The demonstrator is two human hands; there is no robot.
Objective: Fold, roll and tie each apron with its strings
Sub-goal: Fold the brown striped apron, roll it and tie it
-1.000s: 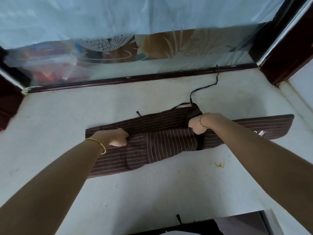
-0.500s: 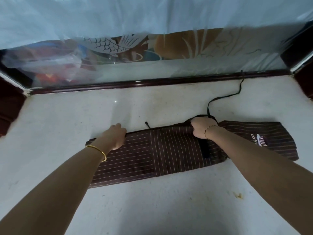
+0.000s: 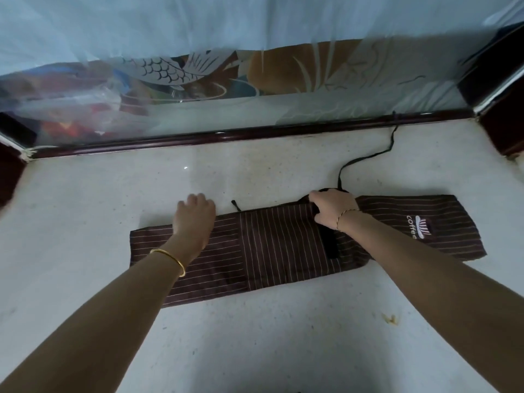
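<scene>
Head view: a pale speckled counter (image 3: pixel 255 336) fills the lower frame, bounded on the far side by a dark wooden rail (image 3: pixel 226 136) that carries a glass panel (image 3: pixel 198 89) etched with a fish pattern.

A brown pinstriped apron (image 3: pixel 278 245) lies flat on the counter, folded into a long narrow band that runs left to right across the centre. Both forearms reach over it from the near side.

The left hand (image 3: pixel 195 219) rests palm down on the left part of the band at its far edge. Its fingers extend past that edge toward the bare counter. Whether they grip cloth or only press cannot be determined.

The right hand (image 3: pixel 331 208) is placed right of the band's middle, at the far edge. Its fingers are curled over the folded edge and the thumb is on the near face, so this hand is clenched on the apron.

A black string (image 3: pixel 365 158) leaves the apron just beyond the right hand and trails across the counter to the rail. A short string end (image 3: pixel 235 205) protrudes from the far edge between the two hands. A black strip (image 3: pixel 330 242) crosses the band just beside the right wrist.

A white logo (image 3: pixel 421 228) is printed on the right end of the apron, beyond the right forearm. A gold bangle (image 3: pixel 170 260) is on the left wrist and a thin bracelet (image 3: pixel 344 215) on the right.
</scene>
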